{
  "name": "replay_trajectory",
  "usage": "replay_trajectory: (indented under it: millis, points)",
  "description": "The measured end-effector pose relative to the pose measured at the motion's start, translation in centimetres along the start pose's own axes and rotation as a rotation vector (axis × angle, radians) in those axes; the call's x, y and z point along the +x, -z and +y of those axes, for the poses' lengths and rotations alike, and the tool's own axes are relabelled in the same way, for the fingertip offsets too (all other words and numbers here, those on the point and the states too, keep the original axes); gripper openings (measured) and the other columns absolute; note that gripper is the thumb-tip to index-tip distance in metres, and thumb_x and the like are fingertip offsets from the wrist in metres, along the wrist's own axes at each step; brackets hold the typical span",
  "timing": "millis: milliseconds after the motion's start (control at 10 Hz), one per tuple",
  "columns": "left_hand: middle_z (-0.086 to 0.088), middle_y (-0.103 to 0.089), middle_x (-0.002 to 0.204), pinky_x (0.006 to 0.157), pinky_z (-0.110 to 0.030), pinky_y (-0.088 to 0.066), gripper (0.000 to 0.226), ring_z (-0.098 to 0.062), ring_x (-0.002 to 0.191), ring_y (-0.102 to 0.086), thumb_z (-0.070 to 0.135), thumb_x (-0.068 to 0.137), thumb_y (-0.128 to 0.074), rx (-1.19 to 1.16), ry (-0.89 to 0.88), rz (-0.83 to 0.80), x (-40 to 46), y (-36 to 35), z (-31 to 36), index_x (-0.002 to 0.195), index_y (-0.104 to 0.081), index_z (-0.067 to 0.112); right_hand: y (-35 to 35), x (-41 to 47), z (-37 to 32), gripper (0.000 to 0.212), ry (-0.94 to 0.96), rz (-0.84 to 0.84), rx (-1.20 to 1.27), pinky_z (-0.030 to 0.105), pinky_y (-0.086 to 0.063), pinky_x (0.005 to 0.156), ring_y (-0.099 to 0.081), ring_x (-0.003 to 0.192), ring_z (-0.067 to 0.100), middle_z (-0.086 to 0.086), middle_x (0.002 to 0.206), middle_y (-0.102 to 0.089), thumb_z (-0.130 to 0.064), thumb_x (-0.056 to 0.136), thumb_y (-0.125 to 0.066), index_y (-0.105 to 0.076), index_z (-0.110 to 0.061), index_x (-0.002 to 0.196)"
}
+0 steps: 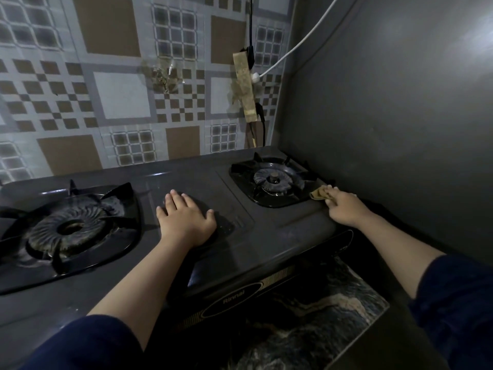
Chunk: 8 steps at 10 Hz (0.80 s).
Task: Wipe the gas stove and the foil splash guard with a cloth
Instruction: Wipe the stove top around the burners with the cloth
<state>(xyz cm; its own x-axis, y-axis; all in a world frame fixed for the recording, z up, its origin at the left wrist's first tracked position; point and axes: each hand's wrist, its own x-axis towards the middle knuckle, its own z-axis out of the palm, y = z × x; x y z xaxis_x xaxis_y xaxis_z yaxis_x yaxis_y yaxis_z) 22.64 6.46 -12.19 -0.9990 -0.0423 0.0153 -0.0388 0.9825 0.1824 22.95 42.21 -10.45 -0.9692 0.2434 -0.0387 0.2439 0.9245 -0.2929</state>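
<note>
A dark two-burner gas stove (266, 236) fills the lower middle, with a large burner (69, 228) at the left and a smaller burner (273, 180) at the right. My left hand (184, 217) lies flat, fingers spread, on the stove top between the burners and holds nothing. My right hand (344, 206) grips a small tan cloth (318, 193) and presses it on the stove's right edge beside the small burner. The patterned foil splash guard (120, 97) covers the wall behind the stove.
A grey panel (386, 116) rises close along the stove's right side. A taped power strip (245, 89) with a white cable (293, 49) and dark cords hangs on the back wall above the small burner. A marbled countertop (333, 316) shows in front of the stove.
</note>
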Motion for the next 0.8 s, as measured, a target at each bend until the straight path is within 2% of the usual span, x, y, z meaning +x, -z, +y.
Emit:
replay_trajectory:
  millis: [200, 400, 600, 800]
  points:
    - [-0.022, 0.003, 0.159, 0.117, -0.052, -0.006, 0.083, -0.034, 0.148, 0.004, 0.057, 0.094, -0.025, -0.003, 0.002, -0.001, 0.0, 0.0, 0.1, 0.152, -0.007, 0.0, -1.0, -2.9, -0.9, 0.049, 0.069, 0.095, 0.024, 0.041, -0.009, 0.118, -0.022, 0.145, 0.019, 0.002, 0.157, -0.027, -0.022, 0.1, -0.038, -0.031, -0.017, 0.148]
    - [-0.023, 0.003, 0.159, 0.116, -0.053, -0.005, 0.083, -0.034, 0.148, 0.005, 0.056, 0.094, -0.026, -0.013, 0.0, -0.014, 0.0, -0.2, 0.0, 0.152, -0.007, -0.001, -2.9, -5.3, -2.8, 0.049, 0.103, 0.162, 0.092, 0.039, -0.008, 0.119, -0.03, 0.143, 0.02, 0.005, 0.152, -0.036, -0.02, 0.097, -0.041, -0.036, -0.019, 0.146]
    - [-0.023, 0.004, 0.159, 0.117, -0.053, -0.004, 0.084, -0.034, 0.148, 0.005, 0.056, 0.094, -0.026, -0.024, -0.003, -0.025, -0.1, -0.2, 0.0, 0.152, -0.006, -0.001, -3.1, -7.1, -5.0, 0.046, 0.099, 0.232, 0.095, 0.04, -0.01, 0.118, -0.029, 0.143, 0.017, 0.003, 0.152, -0.038, -0.016, 0.096, -0.042, -0.041, -0.015, 0.142]
    - [-0.023, 0.004, 0.159, 0.116, -0.053, -0.004, 0.084, -0.034, 0.148, 0.005, 0.056, 0.094, -0.027, -0.021, -0.007, -0.023, 0.1, 0.0, 0.1, 0.151, -0.006, -0.002, -5.5, -8.9, -7.8, 0.045, 0.191, 0.286, 0.191, 0.038, -0.008, 0.118, -0.03, 0.142, 0.011, -0.002, 0.147, -0.044, -0.013, 0.093, -0.045, -0.047, -0.015, 0.138]
